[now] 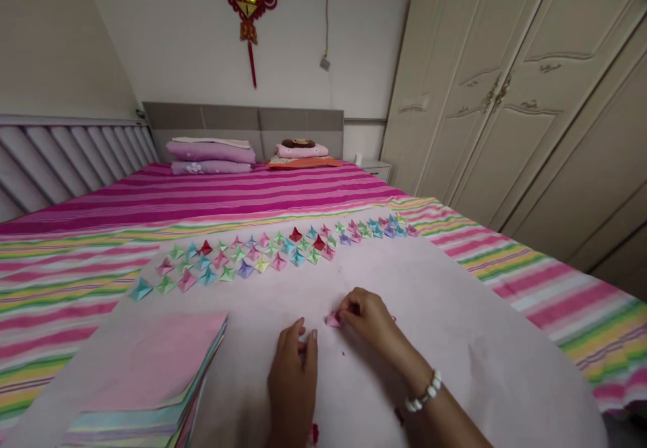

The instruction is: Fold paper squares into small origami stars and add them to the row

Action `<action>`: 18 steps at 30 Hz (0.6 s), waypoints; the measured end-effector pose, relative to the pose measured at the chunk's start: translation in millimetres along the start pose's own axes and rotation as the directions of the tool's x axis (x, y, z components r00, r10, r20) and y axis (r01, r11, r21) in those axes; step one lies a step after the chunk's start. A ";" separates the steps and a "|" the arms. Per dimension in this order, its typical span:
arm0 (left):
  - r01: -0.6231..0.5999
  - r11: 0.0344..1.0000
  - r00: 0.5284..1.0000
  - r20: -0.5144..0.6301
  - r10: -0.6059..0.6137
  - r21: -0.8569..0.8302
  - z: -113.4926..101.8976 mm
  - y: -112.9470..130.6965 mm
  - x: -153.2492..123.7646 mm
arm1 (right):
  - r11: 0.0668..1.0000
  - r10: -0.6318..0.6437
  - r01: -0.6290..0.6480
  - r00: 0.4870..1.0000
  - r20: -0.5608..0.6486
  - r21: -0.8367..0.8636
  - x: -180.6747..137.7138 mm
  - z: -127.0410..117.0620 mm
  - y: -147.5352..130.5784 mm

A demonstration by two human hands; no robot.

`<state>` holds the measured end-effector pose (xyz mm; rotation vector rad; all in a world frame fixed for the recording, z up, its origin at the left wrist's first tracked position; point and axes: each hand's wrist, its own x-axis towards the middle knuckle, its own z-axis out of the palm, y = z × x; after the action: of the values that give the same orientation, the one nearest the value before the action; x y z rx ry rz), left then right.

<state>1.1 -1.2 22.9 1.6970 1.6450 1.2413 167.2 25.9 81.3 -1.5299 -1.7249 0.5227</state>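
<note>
Between the thumb and fingertips of my right hand is a small pink folded paper piece, low over the white tabletop. My left hand is just to the left, fingers loosely apart, with nothing seen in it. Beyond both hands stand rows of small folded paper shapes in several colours, among them a red one, a purple one and a blue one. A stack of coloured paper sheets, pink on top, lies left of my left hand.
The white board rests on a bed with a striped cover. Folded purple bedding and a pink pile sit by the headboard. A wardrobe stands at right. Small red scraps lie near my left wrist.
</note>
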 end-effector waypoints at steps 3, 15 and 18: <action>0.022 1.000 1.000 0.017 -0.022 0.019 1.0 -0.3 0.8 | 0.997 0.009 -0.011 1.000 0.022 0.077 9.6 -12.7 10.7; 0.043 0.996 0.998 0.036 -0.046 0.072 0.5 1.5 0.2 | 0.948 -0.297 0.265 0.935 0.193 0.176 7.0 -19.2 34.4; 0.051 0.995 0.998 0.043 -0.055 0.083 0.3 1.3 0.7 | 0.954 -0.300 0.289 0.925 0.235 0.082 10.5 -16.3 36.0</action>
<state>2.0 -0.6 24.0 1.7056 1.7244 1.1168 203.1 40.3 68.0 -1.1810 -2.0741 0.6084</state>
